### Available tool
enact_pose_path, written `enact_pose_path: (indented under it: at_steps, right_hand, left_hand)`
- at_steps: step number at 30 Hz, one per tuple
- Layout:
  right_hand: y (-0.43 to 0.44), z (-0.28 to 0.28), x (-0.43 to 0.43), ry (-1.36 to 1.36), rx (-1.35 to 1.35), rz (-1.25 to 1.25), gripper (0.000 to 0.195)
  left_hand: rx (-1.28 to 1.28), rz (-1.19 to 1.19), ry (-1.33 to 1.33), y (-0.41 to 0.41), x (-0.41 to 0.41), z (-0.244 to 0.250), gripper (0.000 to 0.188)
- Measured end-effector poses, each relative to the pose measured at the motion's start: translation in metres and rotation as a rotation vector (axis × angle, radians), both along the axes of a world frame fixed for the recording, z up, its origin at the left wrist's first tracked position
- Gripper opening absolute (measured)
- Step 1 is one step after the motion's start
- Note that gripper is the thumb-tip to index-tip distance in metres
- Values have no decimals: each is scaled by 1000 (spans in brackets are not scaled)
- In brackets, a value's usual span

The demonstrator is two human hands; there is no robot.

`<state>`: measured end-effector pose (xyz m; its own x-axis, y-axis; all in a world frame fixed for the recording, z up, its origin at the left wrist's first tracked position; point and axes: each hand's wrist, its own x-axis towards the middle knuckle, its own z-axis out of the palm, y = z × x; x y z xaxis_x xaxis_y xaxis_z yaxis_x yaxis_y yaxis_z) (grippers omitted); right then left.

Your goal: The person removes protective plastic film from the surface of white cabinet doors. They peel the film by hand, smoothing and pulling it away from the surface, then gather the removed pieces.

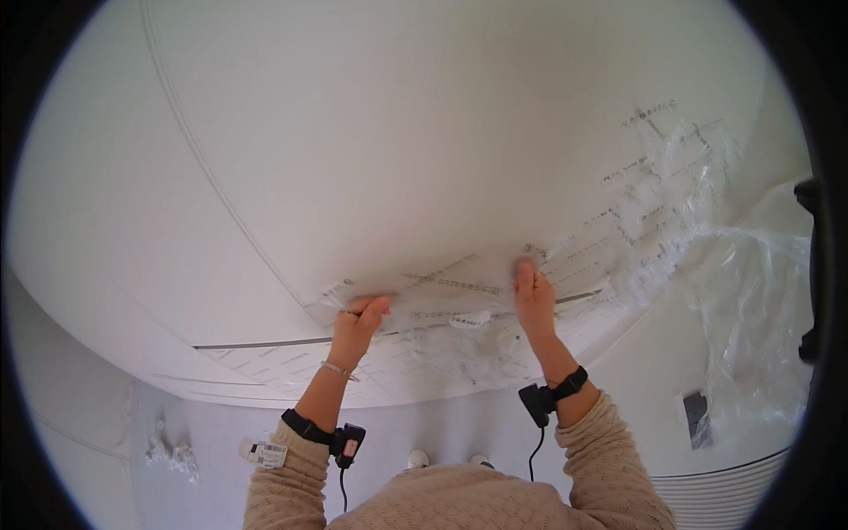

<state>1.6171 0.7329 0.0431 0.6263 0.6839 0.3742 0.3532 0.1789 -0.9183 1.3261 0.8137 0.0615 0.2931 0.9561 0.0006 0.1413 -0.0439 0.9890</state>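
Observation:
A broad white panel [411, 132] fills the space before me. Thin clear plastic film [457, 288], printed with rows of writing, stretches between both hands along its lower part. My left hand [358, 324] pinches the film between thumb and fingers, close to a dark slot [265, 344] in the panel. Farther right, my right hand [535, 301] grips the film in a closed fist, thumb uppermost. A small white oval piece [469, 319] shows between the hands; whether it is a sticker or a fitting I cannot tell.
Crumpled film [662, 205] spreads over the panel's right side and hangs down at the far right. A wad of plastic [171, 450] lies on the floor at left. Near a ribbed white surface [722, 493] is a grey rectangle [697, 417]. Strapped devices on both forearms trail cables.

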Motion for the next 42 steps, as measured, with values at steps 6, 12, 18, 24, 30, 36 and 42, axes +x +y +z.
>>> enact_pose_path:
  at_steps: [6,12,18,24,30,36,42]
  right_hand:
    - [-4,-28,-6,-70,-56,-41,48]
    - [-11,-61,-1,-103,-119,-33,47]
    - [-20,-93,1,-218,-201,-35,43]
    - [-28,-145,14,-338,-313,-32,40]
    - [-41,-167,12,-359,-400,25,45]
    - [-55,-205,19,-461,-457,-9,50]
    - [-62,-216,19,-611,-623,10,55]
  left_hand:
    - [74,53,-17,-2,-2,-27,27]
    - [127,16,50,2,-6,-58,27]
    - [101,9,66,-6,-7,-97,27]
    - [57,-6,58,-17,-3,-132,24]
    - [53,-17,160,-25,-5,-176,24]
    - [-15,-59,211,-32,2,-211,25]
    - [-50,-40,312,-42,-1,-251,31]
